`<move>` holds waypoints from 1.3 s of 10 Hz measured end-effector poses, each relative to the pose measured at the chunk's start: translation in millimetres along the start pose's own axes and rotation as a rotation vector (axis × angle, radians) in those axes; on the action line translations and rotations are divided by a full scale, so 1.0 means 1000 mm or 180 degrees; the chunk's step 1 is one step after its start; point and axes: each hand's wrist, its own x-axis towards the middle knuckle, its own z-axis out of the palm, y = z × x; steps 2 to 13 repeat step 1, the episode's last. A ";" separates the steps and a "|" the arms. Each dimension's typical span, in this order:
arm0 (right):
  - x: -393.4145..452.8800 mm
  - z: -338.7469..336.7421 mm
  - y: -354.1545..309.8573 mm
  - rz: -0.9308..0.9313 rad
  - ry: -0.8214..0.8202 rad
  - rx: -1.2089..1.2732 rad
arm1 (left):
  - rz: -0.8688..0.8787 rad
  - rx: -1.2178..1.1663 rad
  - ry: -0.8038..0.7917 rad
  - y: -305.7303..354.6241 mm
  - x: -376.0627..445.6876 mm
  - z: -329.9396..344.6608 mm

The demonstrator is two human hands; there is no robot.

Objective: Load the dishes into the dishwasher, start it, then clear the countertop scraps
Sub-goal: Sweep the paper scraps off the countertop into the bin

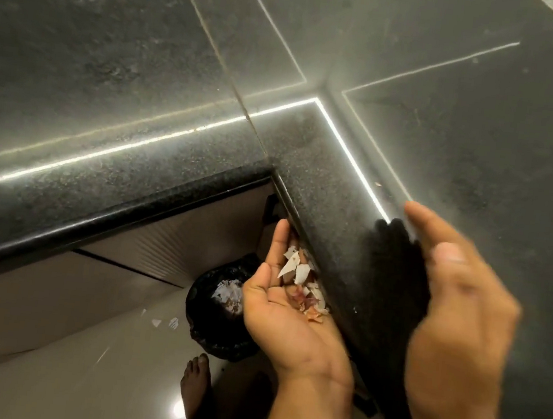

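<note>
Head cam view, only one here. My left hand (286, 308) is cupped palm-up, tucked right under the lip of the black granite worktop (332, 195), lower middle of the frame. That's on purpose: it's the catch tray, so whatever gets pushed off the edge lands in my palm and not on the floor. It's already got a little pile of scraps (301, 281) in it, pale eggshell-looking bits plus some reddish peel, though I can't really tell what the red stuff is.

My right hand (453, 308) is at the lower right, above the worktop, fingers straight and together, holding nothing, basically acting as the sweeper blade. It's motion-blurred, so whether it's actually touching the stone I can't say.

Straight below, the black-lined bin (219, 309) sits on the floor, handy for dumping, I'd guess. A few white flecks lie on the tiles (165, 322) next to it. My foot (194, 386) shows at the bottom.

Dishwasher and dishes: not in frame at all.
</note>
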 end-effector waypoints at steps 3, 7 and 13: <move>-0.014 0.027 -0.004 -0.0501 -0.0505 -0.0595 | -0.0135 -0.0002 -0.0268 0.000 0.000 -0.009; -0.014 0.027 -0.004 -0.0501 -0.0505 -0.0595 | -0.0135 -0.0002 -0.0268 0.000 0.000 -0.009; -0.014 0.027 -0.004 -0.0501 -0.0505 -0.0595 | -0.0135 -0.0002 -0.0268 0.000 0.000 -0.009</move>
